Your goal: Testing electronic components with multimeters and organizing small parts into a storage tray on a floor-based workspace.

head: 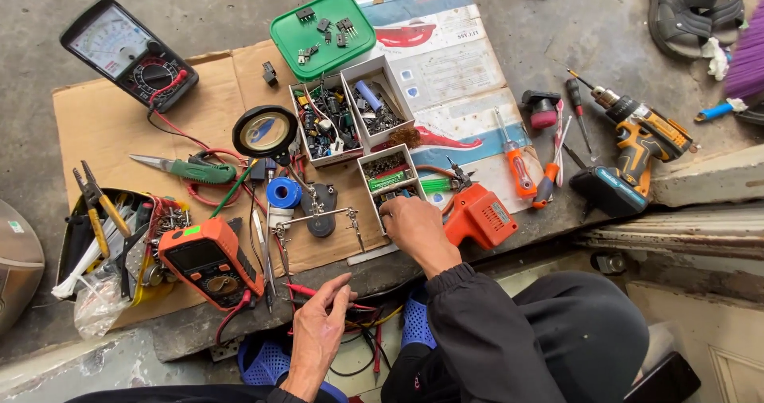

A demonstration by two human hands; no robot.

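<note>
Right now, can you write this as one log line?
left hand: touching red probe | right hand: reaching into small parts box | orange multimeter: nearby

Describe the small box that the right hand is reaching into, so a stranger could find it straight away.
Start at the flattened brown cardboard sheet on the concrete. Near its right edge stands a row of small white open-top cardboard boxes; the right hand rests on the nearest one, beside the orange soldering gun. Unlike the two boxes further back, it holds a green cylinder.
</note>
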